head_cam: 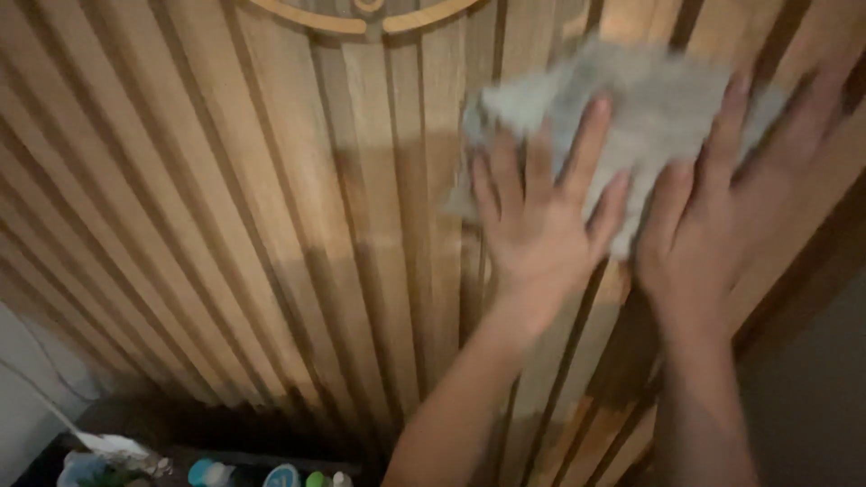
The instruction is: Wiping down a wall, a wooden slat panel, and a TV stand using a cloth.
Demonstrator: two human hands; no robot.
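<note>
I see my left hand (541, 221) lying flat with its fingers spread out. It presses on a grey cloth (631, 108). It does not grab the cloth; the palm just pushes it against the wood. My right hand (713, 212) sits just beside the left one, and the two almost touch. It is flat and spread out too, and its fingers lie on the same cloth. No fist, no pinch, just open palms pushing down.

The cloth is under my fingertips and pokes out above them. It looks soft and crumpled. It is blurry, so I cannot tell more about it.

Under the cloth and both hands is a big wooden panel (271, 225). It has long strips of light wood with thin dark gaps between them. The strips fan out away from my hands toward the left. Above my left hand there is a curved wooden piece (361, 22) on the panel.

Far below my hands, down near my left elbow, I see some small things: a white bit (108, 444) and a few little round tops in blue (203, 471) and green (316, 479). They are too small and dark for me to say what they are.
</note>
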